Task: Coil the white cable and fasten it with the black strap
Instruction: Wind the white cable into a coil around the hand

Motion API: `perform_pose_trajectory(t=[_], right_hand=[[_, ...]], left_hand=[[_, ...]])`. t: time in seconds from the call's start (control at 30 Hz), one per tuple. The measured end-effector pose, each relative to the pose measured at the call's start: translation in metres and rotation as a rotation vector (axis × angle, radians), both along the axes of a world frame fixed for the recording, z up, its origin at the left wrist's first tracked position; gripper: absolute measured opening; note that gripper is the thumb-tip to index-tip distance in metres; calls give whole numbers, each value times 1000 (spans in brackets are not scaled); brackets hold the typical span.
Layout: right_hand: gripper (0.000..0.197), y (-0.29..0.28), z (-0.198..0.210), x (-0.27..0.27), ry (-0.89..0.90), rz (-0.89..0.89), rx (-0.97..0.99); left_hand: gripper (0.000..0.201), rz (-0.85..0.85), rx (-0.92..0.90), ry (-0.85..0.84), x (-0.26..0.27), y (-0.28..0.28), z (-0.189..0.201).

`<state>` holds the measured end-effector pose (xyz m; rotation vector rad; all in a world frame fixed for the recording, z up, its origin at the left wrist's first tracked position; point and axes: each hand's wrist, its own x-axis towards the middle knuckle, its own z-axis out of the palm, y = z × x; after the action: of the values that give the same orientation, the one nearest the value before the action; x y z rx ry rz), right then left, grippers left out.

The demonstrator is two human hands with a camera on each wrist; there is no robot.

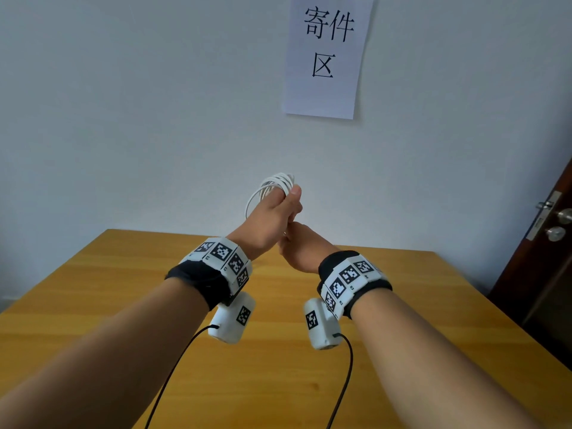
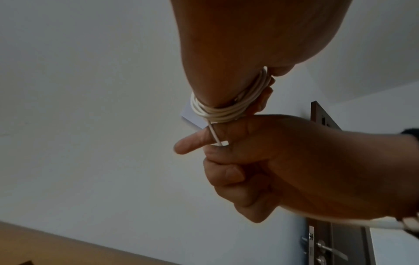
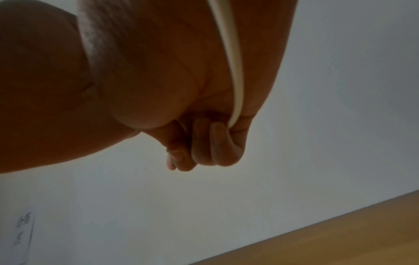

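The cable (image 1: pixel 275 184) sits coiled in the left hand (image 1: pixel 272 218) above the worktop (image 1: pixel 123 289), its grip closed round the loops. The right hand (image 2: pixel 283 165), half hidden behind the left, pinches what seems the loose end.

A wooden table (image 1: pixel 402 305) with a yellowish grained top is set against a pale wall (image 1: pixel 139 119). A white paper sign (image 1: pixel 326 57) printed with three large black Chinese characters is fixed to the wall above the table. At the right, a dark brown door (image 1: pixel 544 258) is seen, fitted with a metal handle (image 1: pixel 561 215) and lock plate
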<state>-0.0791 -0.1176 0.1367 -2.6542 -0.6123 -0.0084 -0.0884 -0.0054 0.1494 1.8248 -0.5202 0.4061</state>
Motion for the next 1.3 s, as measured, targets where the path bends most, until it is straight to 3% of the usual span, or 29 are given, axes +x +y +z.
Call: perform_pose_trajectory(t=[0.17,0.27,0.47,0.8,1.0,1.2,1.3], right_hand=[[6,-1,-3,-3,55,35,14],[22,1,-4,-3,74,24,-25],[9,1,-8,0,172,19,-20],[35,-12,-15,1,226,90,-30],[26,-23,-20,11,111,68,66],[14,-27,-31,26,2,2,203],[8,-26,-39,37,-44,-13,256]], left_hand=[[53,71,14,29,8,4,-12],[48,109,78,-26,9,3,-16],[46,217,306,-164,18,8,-28],[45,328,726,-206,27,38,-53],[49,309,843,22,30,52,-73],[75,205,874,106,33,57,-95],[71,126,789,143,34,55,-103]])
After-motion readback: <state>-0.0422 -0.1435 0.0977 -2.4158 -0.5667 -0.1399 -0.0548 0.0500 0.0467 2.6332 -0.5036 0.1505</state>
